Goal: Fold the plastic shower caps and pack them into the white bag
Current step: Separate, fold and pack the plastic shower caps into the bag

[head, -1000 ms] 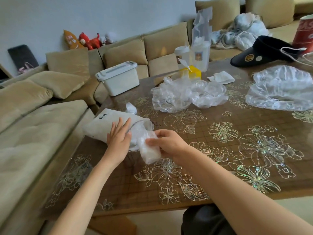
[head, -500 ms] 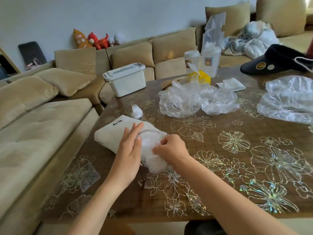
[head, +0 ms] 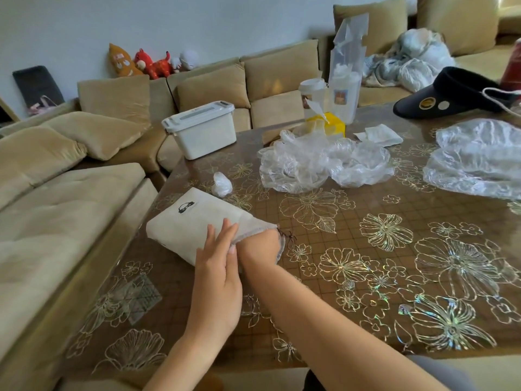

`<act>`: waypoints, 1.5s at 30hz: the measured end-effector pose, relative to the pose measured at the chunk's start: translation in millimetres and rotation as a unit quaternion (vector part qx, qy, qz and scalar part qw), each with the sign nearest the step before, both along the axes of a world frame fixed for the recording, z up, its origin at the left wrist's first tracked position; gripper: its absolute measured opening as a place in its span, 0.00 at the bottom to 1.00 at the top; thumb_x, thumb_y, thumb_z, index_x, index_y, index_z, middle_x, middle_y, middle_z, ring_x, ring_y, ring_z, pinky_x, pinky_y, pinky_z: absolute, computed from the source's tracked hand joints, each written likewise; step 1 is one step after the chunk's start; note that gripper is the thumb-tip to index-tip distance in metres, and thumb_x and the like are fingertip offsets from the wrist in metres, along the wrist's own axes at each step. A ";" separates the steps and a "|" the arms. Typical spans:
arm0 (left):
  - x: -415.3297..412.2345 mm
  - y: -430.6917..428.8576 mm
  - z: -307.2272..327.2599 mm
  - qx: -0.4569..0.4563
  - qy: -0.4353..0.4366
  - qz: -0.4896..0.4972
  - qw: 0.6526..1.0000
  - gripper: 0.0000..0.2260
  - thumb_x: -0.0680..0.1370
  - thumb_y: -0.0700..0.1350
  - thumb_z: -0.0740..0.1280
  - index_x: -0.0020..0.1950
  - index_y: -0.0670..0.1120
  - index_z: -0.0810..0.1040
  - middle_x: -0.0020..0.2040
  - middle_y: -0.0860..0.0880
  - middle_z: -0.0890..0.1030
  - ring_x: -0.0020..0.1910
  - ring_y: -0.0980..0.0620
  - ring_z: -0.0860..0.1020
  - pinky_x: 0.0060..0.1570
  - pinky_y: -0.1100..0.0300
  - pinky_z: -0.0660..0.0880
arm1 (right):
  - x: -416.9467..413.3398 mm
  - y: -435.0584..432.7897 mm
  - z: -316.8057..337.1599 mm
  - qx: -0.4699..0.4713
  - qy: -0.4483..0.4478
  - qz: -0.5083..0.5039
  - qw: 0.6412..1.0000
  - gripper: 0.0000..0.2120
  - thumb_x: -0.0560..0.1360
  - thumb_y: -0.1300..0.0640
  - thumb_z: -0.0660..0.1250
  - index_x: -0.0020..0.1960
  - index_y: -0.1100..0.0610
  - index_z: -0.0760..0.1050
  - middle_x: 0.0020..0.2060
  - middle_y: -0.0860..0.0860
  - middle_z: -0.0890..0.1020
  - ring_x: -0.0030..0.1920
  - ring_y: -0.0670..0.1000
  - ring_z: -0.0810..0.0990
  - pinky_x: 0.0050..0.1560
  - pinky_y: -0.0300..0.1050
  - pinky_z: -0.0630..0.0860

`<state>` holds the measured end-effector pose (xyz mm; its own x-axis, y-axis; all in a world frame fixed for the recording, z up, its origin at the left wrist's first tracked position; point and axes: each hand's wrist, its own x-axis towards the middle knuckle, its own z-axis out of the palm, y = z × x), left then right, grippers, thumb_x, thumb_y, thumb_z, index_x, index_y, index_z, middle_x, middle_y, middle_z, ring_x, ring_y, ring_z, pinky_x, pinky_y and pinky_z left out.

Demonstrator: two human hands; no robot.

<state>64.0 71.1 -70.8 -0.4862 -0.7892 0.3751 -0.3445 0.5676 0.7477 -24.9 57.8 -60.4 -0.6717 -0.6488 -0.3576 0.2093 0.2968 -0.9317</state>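
Observation:
The white bag [head: 186, 230] lies on the table's left side with its mouth facing me. My right hand [head: 259, 246] is pushed into that mouth up to the knuckles, so its fingers and the folded cap it carried are hidden. My left hand [head: 217, 277] holds the bag's rim between thumb and straight fingers. A small folded shower cap [head: 222, 184] sits just beyond the bag. Loose crumpled shower caps [head: 318, 165] lie mid-table, and more shower caps [head: 479, 162] spread at the right edge.
A white lidded box [head: 201, 134] stands at the table's far left corner. A yellow tissue box [head: 334, 127], a cup and a clear packet stand behind the caps, a black visor [head: 451, 94] far right. The beige sofa [head: 56, 215] runs along the table's left.
My right hand has pushed the folded cap from outside the bag's mouth into the bag, where it is now hidden. My left hand stayed at the rim.

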 end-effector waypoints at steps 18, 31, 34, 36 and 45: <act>4.1 -37.3 -17.5 -0.162 -0.277 -0.039 0.946 0.28 0.77 0.59 0.43 0.77 0.53 0.47 0.74 0.62 0.40 0.67 0.66 0.25 0.66 0.60 0.26 | -29.4 22.9 5.0 -0.049 -0.265 0.136 0.953 0.06 0.76 0.67 0.56 0.42 0.61 0.69 0.38 0.56 0.73 0.35 0.52 0.73 0.33 0.41 0.73; -7.8 -85.3 -15.3 -0.283 -0.262 0.109 0.916 0.15 0.81 0.48 0.57 0.58 0.43 0.80 0.69 0.43 0.72 0.76 0.44 0.52 0.67 0.47 0.27 | -66.0 48.7 -1.2 -0.077 -0.051 0.084 0.992 0.07 0.77 0.67 0.59 0.45 0.61 0.75 0.35 0.54 0.79 0.30 0.49 0.75 0.32 0.40 0.74; -55.4 -103.3 13.3 -0.266 -0.214 0.100 0.935 0.12 0.80 0.42 0.59 0.59 0.43 0.79 0.68 0.42 0.72 0.75 0.42 0.55 0.71 0.51 0.35 | -76.9 47.7 -5.7 -0.057 0.086 0.096 0.990 0.11 0.74 0.69 0.58 0.41 0.58 0.74 0.37 0.54 0.81 0.33 0.49 0.75 0.37 0.44 0.76; -92.9 -136.4 26.1 -0.171 -0.269 0.102 0.942 0.15 0.81 0.45 0.56 0.66 0.44 0.73 0.72 0.41 0.66 0.75 0.42 0.52 0.73 0.49 0.43 | -81.2 52.0 -11.6 -0.029 0.145 0.120 0.982 0.11 0.74 0.69 0.58 0.41 0.56 0.74 0.39 0.53 0.81 0.35 0.49 0.76 0.39 0.44 0.77; -154.1 -247.6 -17.2 0.071 -0.345 0.253 0.901 0.19 0.79 0.49 0.63 0.64 0.36 0.72 0.62 0.38 0.76 0.60 0.38 0.74 0.57 0.47 0.74 | -115.7 89.1 -19.0 -0.001 0.195 0.169 0.966 0.12 0.73 0.68 0.59 0.39 0.53 0.75 0.36 0.51 0.81 0.32 0.47 0.75 0.31 0.38 0.71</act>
<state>-90.1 -176.5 -88.0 -0.1300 -0.9915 -0.0016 -0.9426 0.1231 0.3104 -140.6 147.0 -79.4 -0.5058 -0.8545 -0.1187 -0.2665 0.2856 -0.9205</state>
